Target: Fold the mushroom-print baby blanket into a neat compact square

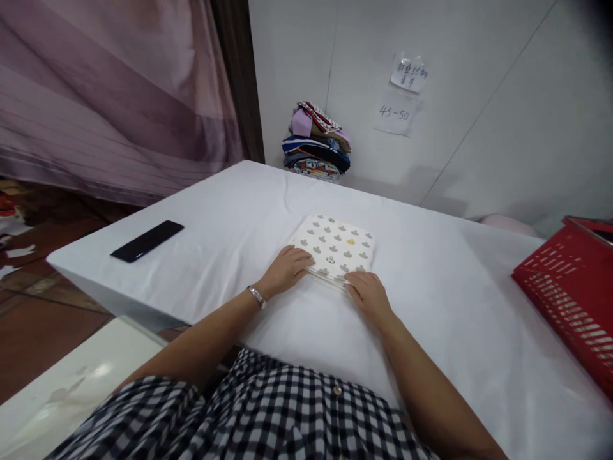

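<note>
1. Lying at the left of the frame is a flat black thing [147,241] on the white table [431,319], well apart from the cloth.
2. A red basket [569,281] with holes sits at the right edge. A pile of folded clothes [317,144] is up near the top middle, past the table's far edge. Two paper notes [396,115] are stuck on the wall at the upper right.
3. The folded cloth [338,246] lies flat in the middle of the frame. It is white with gray shapes and some yellow.
4. Its longer way looks to go from left to right, with the right end lower in the frame. I cannot tell which end is its top.
5. The left hand [288,268] has its fingers a bit bent, touching the cloth's near left corner.
6. The right hand [368,294] is half curled, touching the near right corner. I cannot tell if either hand pinches the cloth.
</note>
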Demonstrator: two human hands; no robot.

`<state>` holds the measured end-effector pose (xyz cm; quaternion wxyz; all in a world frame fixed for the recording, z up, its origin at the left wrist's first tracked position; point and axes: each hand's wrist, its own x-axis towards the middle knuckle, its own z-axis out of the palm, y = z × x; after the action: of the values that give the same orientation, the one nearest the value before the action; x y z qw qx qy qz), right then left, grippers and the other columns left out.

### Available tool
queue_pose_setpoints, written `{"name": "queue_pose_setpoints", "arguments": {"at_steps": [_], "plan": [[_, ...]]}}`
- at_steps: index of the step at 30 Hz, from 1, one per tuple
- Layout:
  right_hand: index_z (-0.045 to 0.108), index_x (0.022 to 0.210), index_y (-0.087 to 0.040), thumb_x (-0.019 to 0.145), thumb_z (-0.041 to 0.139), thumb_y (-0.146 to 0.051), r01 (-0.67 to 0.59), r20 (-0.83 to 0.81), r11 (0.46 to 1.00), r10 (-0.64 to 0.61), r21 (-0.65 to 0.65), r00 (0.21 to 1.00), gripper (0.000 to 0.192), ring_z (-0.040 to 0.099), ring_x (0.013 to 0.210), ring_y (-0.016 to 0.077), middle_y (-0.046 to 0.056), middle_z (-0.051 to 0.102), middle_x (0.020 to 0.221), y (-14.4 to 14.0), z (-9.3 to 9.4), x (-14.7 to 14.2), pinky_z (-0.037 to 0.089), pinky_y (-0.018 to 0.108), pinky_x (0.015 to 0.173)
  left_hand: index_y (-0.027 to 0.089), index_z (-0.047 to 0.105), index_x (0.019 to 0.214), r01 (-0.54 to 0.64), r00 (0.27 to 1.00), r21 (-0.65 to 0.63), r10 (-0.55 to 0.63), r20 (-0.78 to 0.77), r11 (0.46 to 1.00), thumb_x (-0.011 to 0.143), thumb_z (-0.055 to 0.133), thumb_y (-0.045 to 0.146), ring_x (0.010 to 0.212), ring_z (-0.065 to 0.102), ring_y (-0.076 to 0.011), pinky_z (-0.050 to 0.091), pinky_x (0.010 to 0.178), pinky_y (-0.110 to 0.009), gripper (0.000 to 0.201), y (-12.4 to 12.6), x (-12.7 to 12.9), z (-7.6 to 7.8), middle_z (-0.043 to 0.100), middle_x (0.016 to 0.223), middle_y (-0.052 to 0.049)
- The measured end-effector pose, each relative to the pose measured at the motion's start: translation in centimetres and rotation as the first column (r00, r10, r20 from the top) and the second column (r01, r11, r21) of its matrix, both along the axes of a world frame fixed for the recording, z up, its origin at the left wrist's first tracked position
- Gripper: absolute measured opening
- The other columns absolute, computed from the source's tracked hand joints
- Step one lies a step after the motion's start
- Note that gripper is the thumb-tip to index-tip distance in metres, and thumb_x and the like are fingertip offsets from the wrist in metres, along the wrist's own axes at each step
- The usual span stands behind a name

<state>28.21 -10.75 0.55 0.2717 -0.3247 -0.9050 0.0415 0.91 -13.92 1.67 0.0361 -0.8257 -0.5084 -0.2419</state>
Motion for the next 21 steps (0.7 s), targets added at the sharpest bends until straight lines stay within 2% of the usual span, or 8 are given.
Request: {"name": "queue_pose_setpoints", "arguments": {"at_steps": [8,16,21], "plan": [[0.063,0.108,-0.022,0.092,0.043,-0.031,0.01,-0.007,1.0,-0.01,-0.001,1.0,0.026,0.058,0.103,0.0206,0.007,0.068,0.105,-0.1,0.2,0.0,0.039,0.036,0.088,0.023,0.062,0.109,0.038,0.999,0.0,-0.038,0.027,0.999,0.093,0.038,0.028,0.102,0.056,-0.0188,0.04,0.092,-0.039,0.029,0.3,-0.2,0.9,0.066,0.106,-0.005],[0.062,0.109,-0.022,0.092,0.042,-0.029,0.04,0.01,0.999,-0.04,0.011,0.999,0.027,0.058,0.101,0.0207,0.007,0.067,0.104,-0.1,0.0,-0.2,0.04,0.036,0.087,0.022,0.06,0.113,0.023,0.999,0.001,-0.023,0.034,1.0,0.091,0.037,0.019,0.102,0.056,-0.0197,0.041,0.092,-0.042,0.032,0.7,0.1,-0.2,0.066,0.105,-0.007],[0.063,0.107,-0.022,0.093,0.04,-0.027,0.068,-0.017,0.998,-0.068,0.011,0.998,0.028,0.059,0.099,0.021,0.007,0.067,0.104,-0.3,0.0,-0.4,0.04,0.036,0.086,0.021,0.058,0.113,0.03,0.998,0.002,-0.03,0.052,1.0,0.091,0.036,0.02,0.1,0.058,-0.0196,0.042,0.092,-0.042,0.031,0.4,0.1,-0.7,0.066,0.104,-0.007]]}}
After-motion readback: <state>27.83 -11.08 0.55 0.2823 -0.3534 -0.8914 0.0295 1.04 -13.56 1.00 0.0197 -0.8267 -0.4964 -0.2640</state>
